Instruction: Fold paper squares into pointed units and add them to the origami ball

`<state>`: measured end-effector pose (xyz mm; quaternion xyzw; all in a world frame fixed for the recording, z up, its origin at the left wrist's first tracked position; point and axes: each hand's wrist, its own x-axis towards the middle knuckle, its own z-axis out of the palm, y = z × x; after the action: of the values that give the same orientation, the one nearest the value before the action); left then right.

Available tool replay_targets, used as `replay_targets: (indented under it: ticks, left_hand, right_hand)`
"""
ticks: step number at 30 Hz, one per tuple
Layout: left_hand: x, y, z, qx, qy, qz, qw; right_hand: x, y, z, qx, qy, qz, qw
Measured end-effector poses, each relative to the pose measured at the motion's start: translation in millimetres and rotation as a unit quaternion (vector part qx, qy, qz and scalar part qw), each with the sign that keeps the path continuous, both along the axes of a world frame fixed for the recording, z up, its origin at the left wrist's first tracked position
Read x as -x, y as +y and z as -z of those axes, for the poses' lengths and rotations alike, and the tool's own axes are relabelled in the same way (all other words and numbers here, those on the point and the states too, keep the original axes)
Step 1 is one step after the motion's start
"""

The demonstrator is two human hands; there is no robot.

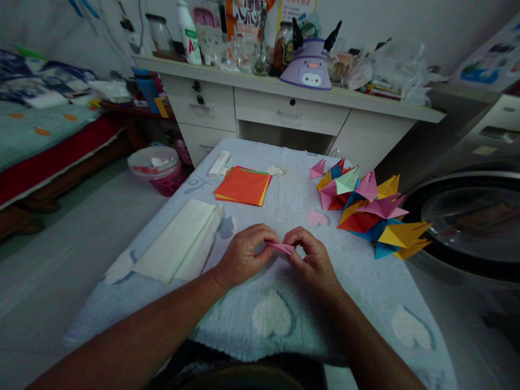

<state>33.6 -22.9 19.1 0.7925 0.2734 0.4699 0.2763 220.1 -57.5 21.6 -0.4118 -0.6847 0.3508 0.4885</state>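
A small folded piece of pink paper (281, 247) is pinched between my two hands, just above the cloth-covered table. My left hand (247, 250) grips its left end between thumb and fingers. At its right end, my right hand (311, 254) closes on it with thumb and forefinger. Beyond my hands lies a stack of square coloured paper (242, 186), orange-red on top with yellow and green edges showing. To the right sits a cluster of folded paper cranes (365, 208) in pink, yellow, red, blue and pale green.
A pale folded paper sheet (176, 241) and a small white box (219, 163) lie on the table's left. The patterned tablecloth (317, 325) covers the table. A pink lined bin (162, 176) stands left on the floor, a washing machine (479, 216) right, a white cabinet (284, 111) behind.
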Motion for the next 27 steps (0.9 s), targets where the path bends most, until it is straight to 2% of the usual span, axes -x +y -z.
replay_targets:
  ticks: [4, 8, 11, 15, 19, 23, 27]
  left_hand:
    - [-2.6, -1.4, -0.2, 0.143, 0.002, -0.010, 0.990]
    - [-6.1, 0.9, 3.6, 0.281, -0.059, 0.043, 0.957]
    - [-7.7, 3.4, 7.0, 0.336, -0.074, 0.064, 0.937]
    - [-9.3, 5.5, 9.9, 0.358, -0.065, 0.053, 0.930]
    - [-12.1, 5.2, 9.3, 0.377, -0.091, 0.052, 0.920]
    - [-13.8, 4.0, 9.2, 0.332, -0.089, 0.011, 0.939]
    - [-12.9, 2.5, 11.7, 0.261, -0.008, -0.032, 0.965]
  right_hand:
    - [-1.1, -0.8, 2.0, 0.090, 0.051, -0.013, 0.995]
    - [-0.3, 2.0, 6.4, 0.156, 0.122, -0.016, 0.980]
    - [1.7, 4.4, 9.2, 0.184, 0.134, -0.014, 0.974]
    - [4.4, 7.4, 13.3, 0.188, 0.139, -0.016, 0.972]
    - [5.5, 10.1, 18.1, 0.180, 0.133, 0.013, 0.975]
    - [4.8, 10.1, 20.7, 0.170, 0.079, 0.049, 0.981]
    - [4.5, 8.7, 19.5, 0.131, -0.021, 0.105, 0.986]
